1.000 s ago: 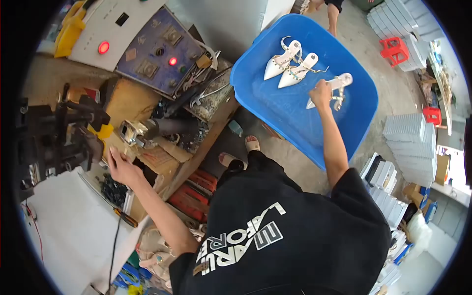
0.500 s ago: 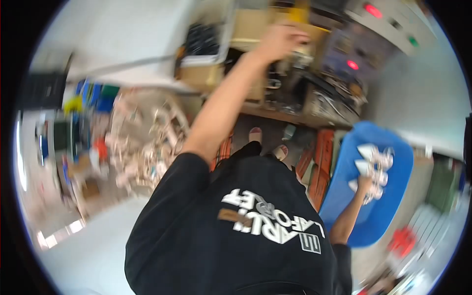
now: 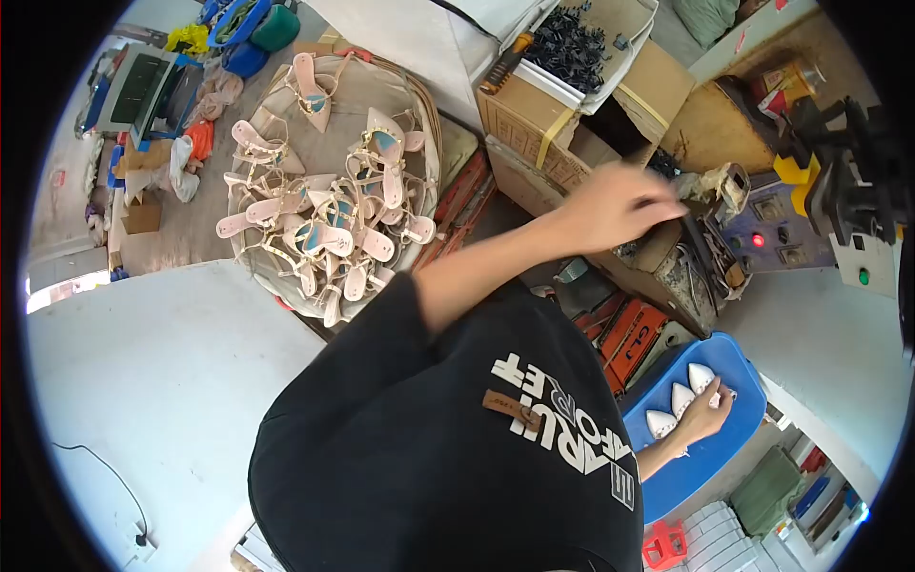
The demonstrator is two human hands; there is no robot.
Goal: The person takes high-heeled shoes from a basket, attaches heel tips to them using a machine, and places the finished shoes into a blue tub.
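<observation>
My left hand (image 3: 624, 208) is raised over the front of the workbench, blurred, its fingers loosely bent and a gap beside the thumb. Nothing shows in it. At the lower right, my right hand (image 3: 703, 419) reaches into a blue tub (image 3: 667, 486), its fingers closed at the strap end of a white pointed shoe (image 3: 701, 377). A second white shoe (image 3: 681, 398) and a third white shoe (image 3: 659, 423) lie beside it, toes toward the upper left. The hand partly covers their rear parts.
A round basket (image 3: 431, 124) at the upper left holds several beige strappy shoes. Behind my left hand are a cardboard box (image 3: 524, 129), a tray of small black parts (image 3: 569, 50) and a machine (image 3: 829, 195). Orange crates (image 3: 631, 343) stand under the bench; a red stool (image 3: 664, 545) is at the bottom right.
The view has swung left, bringing the basket of shoes closer to the middle. My left hand has moved away from the machine. My right hand remains in the tub, now at the uppermost shoe.
</observation>
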